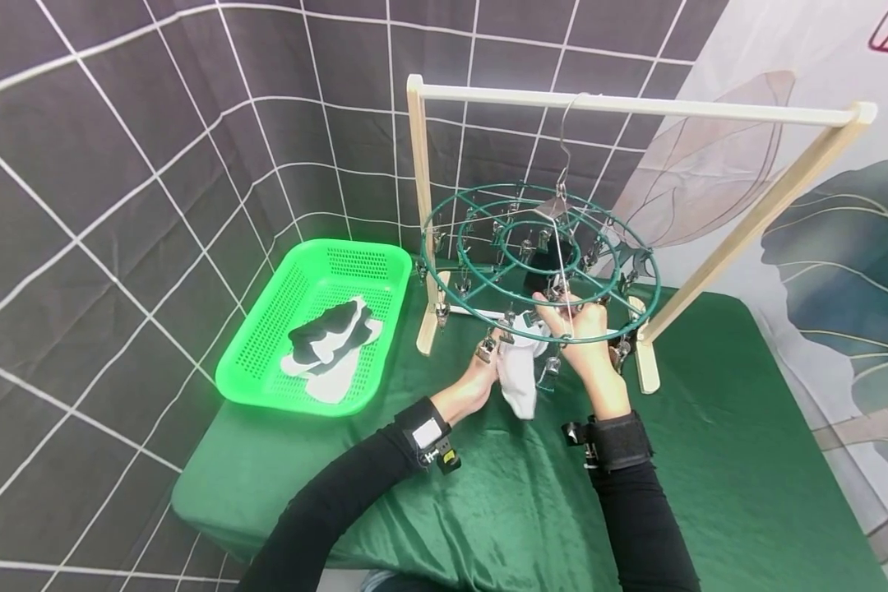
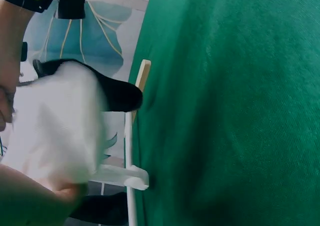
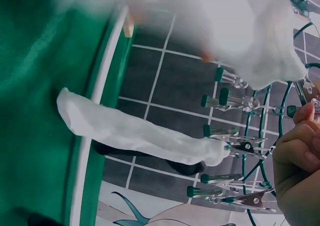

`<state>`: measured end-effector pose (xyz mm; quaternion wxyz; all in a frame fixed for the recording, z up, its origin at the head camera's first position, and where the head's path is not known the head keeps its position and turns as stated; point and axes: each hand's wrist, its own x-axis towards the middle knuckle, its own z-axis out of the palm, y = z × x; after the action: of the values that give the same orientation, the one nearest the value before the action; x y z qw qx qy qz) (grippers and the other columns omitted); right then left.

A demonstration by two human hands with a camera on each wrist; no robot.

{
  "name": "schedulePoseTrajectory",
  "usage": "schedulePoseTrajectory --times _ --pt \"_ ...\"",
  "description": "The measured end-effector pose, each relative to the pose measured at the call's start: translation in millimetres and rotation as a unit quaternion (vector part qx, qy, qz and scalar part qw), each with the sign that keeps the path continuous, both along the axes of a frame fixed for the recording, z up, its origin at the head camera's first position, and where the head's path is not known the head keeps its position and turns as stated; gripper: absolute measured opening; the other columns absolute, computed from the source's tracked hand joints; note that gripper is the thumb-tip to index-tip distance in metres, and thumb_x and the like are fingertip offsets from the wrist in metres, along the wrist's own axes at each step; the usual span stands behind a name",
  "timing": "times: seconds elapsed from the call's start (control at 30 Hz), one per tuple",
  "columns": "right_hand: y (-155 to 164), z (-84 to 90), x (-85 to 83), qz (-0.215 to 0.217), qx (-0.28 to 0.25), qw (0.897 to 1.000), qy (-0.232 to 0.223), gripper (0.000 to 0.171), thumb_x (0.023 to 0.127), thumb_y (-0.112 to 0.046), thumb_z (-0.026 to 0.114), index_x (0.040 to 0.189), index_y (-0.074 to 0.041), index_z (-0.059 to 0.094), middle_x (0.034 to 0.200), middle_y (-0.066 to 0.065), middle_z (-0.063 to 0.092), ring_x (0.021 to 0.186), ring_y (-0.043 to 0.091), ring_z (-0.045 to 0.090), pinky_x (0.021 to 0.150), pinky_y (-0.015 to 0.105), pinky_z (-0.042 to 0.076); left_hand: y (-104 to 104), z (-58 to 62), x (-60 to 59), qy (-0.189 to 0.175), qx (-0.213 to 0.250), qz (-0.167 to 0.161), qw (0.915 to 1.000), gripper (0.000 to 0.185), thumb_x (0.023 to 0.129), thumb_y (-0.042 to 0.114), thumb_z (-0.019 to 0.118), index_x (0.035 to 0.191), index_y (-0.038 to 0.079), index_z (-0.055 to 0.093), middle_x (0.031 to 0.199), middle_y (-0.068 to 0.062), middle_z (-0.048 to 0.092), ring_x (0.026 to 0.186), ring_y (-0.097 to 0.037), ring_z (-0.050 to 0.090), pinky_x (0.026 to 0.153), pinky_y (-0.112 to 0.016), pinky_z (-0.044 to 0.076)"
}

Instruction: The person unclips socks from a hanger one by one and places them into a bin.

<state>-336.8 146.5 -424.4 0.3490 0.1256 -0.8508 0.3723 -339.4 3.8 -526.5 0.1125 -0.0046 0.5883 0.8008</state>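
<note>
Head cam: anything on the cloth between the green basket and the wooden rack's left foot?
Nothing: in the head view only bare green cloth separates the green basket from the rack's left foot.

Soft green cloth-covered table (image 1: 747, 460) in the middle. Behind it, dark curtain wall with white grid lines (image 1: 118, 164). To its right, pale wall with big leaf pictures (image 1: 844, 238).

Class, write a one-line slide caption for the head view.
Two hands hold a white sock at the green clip hanger.

Soft white cloth sock (image 1: 520, 380); shiny metal clips (image 3: 235, 102); matt wooden frame (image 1: 636, 105); glossy plastic basket (image 1: 266, 329).
</note>
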Motion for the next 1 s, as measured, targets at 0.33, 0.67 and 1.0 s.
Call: schedulePoseTrajectory --times 0.33,0.67,1.0 --pt "0.6 1.3 0.5 -0.004 -0.02 1.0 -0.001 0.05 0.083 -0.023 0.073 0.048 -0.009 0.04 0.039 -0.003 0.031 0.039 0.007 0.023 0.046 0.027 0.021 -13.4 47.7 20.1 0.059 0.008 -0.024 0.9979 0.011 0.097 0.008 0.049 0.089 0.008 0.057 0.077 0.006 0.05 0.069 -0.006 0.048 0.059 -0.018 0.041" --pt "6.1 -3.2 1.0 -0.001 -0.018 0.999 0.035 0.038 0.081 -0.015 0.074 0.052 -0.006 0.051 0.041 0.004 0.045 0.04 0.002 0.03 0.045 0.028 0.026 -31.5 51.0 15.0 0.073 -0.019 -0.026 0.9968 0.025 0.101 0.019 0.046 0.096 -0.001 0.058 0.071 0.003 0.053 0.058 -0.006 0.05 0.05 -0.019 0.042" --pt "6.8 -1.2 6.8 -0.04 -0.029 0.999 -0.02 0.041 0.083 -0.028 0.072 0.054 -0.008 0.049 0.042 0.002 0.046 0.04 0.012 0.038 0.049 0.026 0.03 -91.5 80.9 4.0 0.12 -0.235 -0.14 0.9544 0.03 0.1 0.027 0.049 0.105 0.0 0.062 0.083 -0.006 0.064 0.063 -0.011 0.056 0.055 -0.023 0.048"
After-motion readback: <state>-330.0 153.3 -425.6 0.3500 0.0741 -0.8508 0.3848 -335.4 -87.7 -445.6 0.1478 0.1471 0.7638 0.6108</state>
